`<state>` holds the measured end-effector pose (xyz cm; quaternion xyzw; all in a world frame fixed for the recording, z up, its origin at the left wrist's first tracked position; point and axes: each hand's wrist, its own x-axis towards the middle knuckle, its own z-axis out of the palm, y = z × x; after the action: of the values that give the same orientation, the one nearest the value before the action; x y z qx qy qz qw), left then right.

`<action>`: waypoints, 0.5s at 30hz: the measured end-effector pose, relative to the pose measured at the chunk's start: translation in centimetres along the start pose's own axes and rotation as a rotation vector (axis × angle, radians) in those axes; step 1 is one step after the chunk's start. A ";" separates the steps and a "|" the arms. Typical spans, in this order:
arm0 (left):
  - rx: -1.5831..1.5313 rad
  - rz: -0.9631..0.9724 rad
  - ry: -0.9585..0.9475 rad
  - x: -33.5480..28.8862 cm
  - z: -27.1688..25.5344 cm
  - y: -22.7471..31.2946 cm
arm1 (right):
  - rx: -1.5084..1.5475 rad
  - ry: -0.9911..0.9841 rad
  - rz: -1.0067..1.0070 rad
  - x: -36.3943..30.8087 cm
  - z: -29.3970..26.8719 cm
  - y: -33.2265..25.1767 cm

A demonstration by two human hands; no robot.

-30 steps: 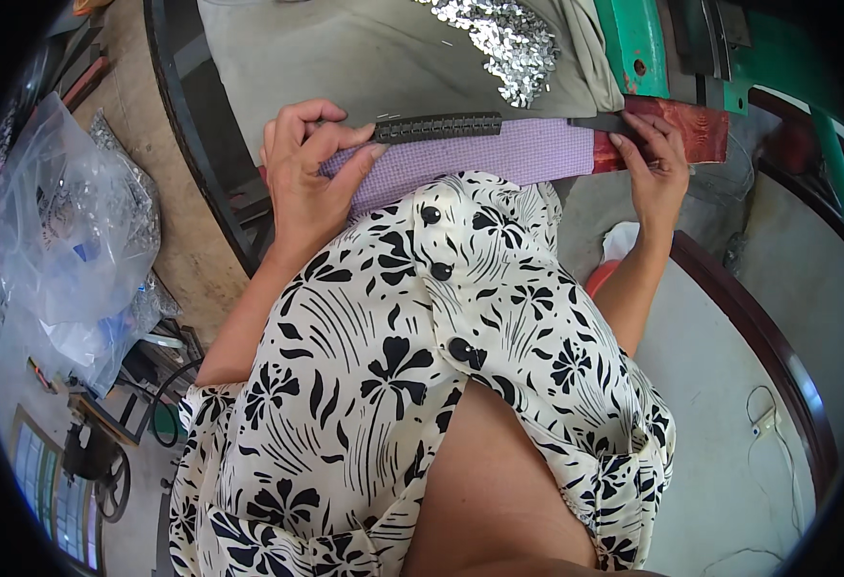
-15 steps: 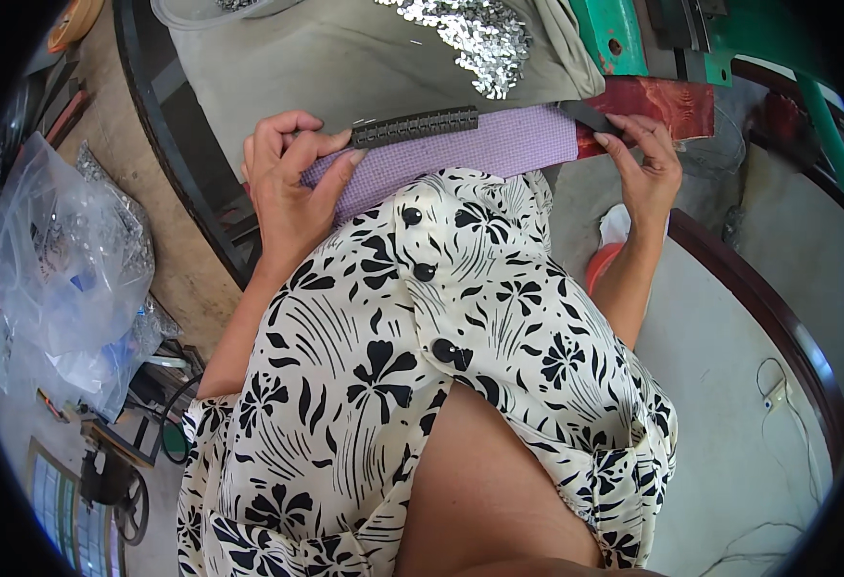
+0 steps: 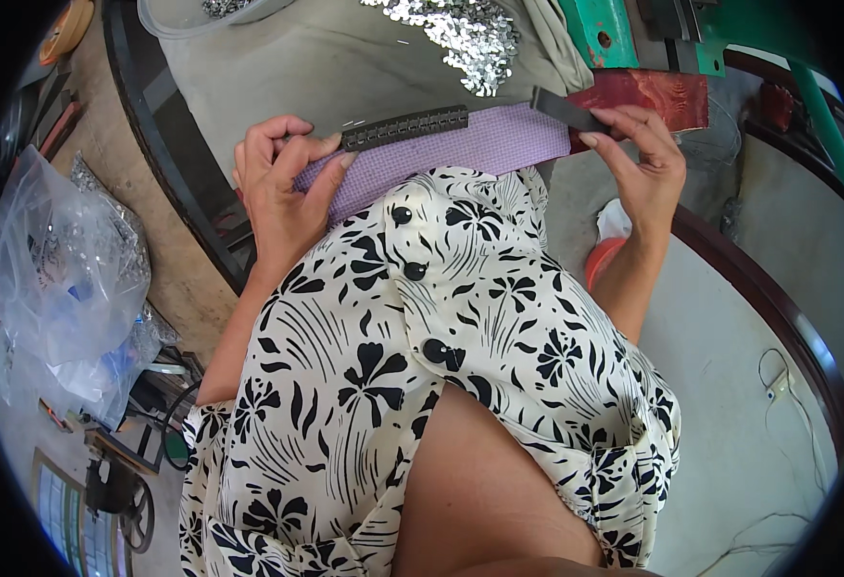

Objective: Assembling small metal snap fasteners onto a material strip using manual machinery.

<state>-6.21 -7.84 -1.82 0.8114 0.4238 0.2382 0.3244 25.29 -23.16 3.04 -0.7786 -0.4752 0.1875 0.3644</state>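
Cream-and-black shirt (image 3: 374, 317): patterned with flowers and leaves, nearest to view, with dark round buttons (image 3: 414, 271) down the front.
Left hand (image 3: 282, 183): thumb and forefinger pinch one end of a ribbed black bar (image 3: 404, 128).
Right hand (image 3: 643, 154): thumb and fingertips grip the right end of a dark flat strip (image 3: 568, 112), whose other end points left.
Lilac cloth (image 3: 499, 139): finely checked, spread between the two hands just beyond the shirt.
Bar's place: along the far edge of the lilac cloth, apart from the strip; whether it rests there or is lifted, I cannot tell.
Red board (image 3: 648, 96): wood-grained, just beyond the right hand.
Grey-green cloth (image 3: 277, 72): beyond the bar, with thin bright slivers (image 3: 353, 123) near the bar's left end.
Silver pieces (image 3: 479, 53): small, shiny, heaped farther out on that fabric.
Green metal frame (image 3: 600, 34): far right of the heap.
Clear container (image 3: 176, 31): at the far left, partly cut off.
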 end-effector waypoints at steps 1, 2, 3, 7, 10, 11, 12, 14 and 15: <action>-0.002 0.003 0.001 0.0 0.0 0.0 | 0.000 0.000 -0.001 0.3 0.5 -0.2; -0.002 0.004 0.002 -0.1 0.0 0.0 | -0.012 0.038 -0.032 0.6 0.9 -0.5; -0.002 -0.001 -0.001 0.0 0.0 0.0 | -0.026 0.076 -0.061 0.8 1.2 -0.7; 0.002 -0.002 -0.009 0.0 -0.1 0.0 | -0.019 0.098 -0.073 1.2 1.7 -1.0; -0.004 -0.001 -0.005 0.1 -0.1 0.0 | 0.007 0.128 -0.124 1.5 2.2 -1.5; -0.003 -0.001 -0.005 0.1 -0.1 0.0 | 0.061 0.116 -0.111 1.5 2.5 -1.7; -0.002 -0.005 -0.012 0.1 -0.1 0.0 | 0.117 0.103 -0.100 1.6 2.8 -2.0; 0.002 -0.010 -0.015 0.2 -0.2 0.1 | 0.088 0.063 -0.146 1.8 3.4 -2.7; 0.014 -0.030 -0.032 0.2 -0.4 0.3 | 0.057 0.021 -0.191 2.0 3.7 -3.1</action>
<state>-6.18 -7.65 -1.30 0.8110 0.4321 0.2172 0.3291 22.03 -19.09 2.98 -0.7209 -0.5379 0.1571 0.4077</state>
